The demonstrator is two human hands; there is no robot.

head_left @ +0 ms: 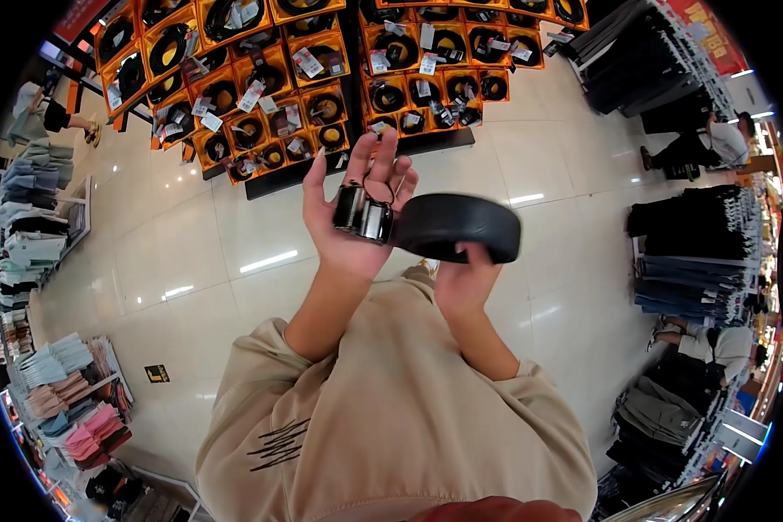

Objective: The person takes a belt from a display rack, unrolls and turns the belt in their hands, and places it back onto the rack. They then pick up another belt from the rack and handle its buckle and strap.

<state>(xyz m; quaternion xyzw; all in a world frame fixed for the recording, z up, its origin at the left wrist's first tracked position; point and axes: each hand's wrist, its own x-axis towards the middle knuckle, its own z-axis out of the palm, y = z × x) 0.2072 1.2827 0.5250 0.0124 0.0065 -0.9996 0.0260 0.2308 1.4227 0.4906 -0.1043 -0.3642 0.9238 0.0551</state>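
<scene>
A black belt [458, 217] is rolled into a thick coil, held in front of my chest. Its shiny dark metal buckle [363, 214] rests on the palm of my left hand [350, 252], which faces up with the fingers loosely curled and partly spread. On the other side, my right hand [466, 283] grips the coil from below, thumb against its near side; the rest of its fingers are hidden by the belt. The short link between buckle and coil is only partly visible.
Ahead stands a display rack [309, 96] of orange compartments with tagged, rolled belts. Clothes racks line the left [39, 209] and right [692, 239] sides. People stand at the right [722, 143] and far left [30, 100]. Glossy floor tiles [191, 261] lie between.
</scene>
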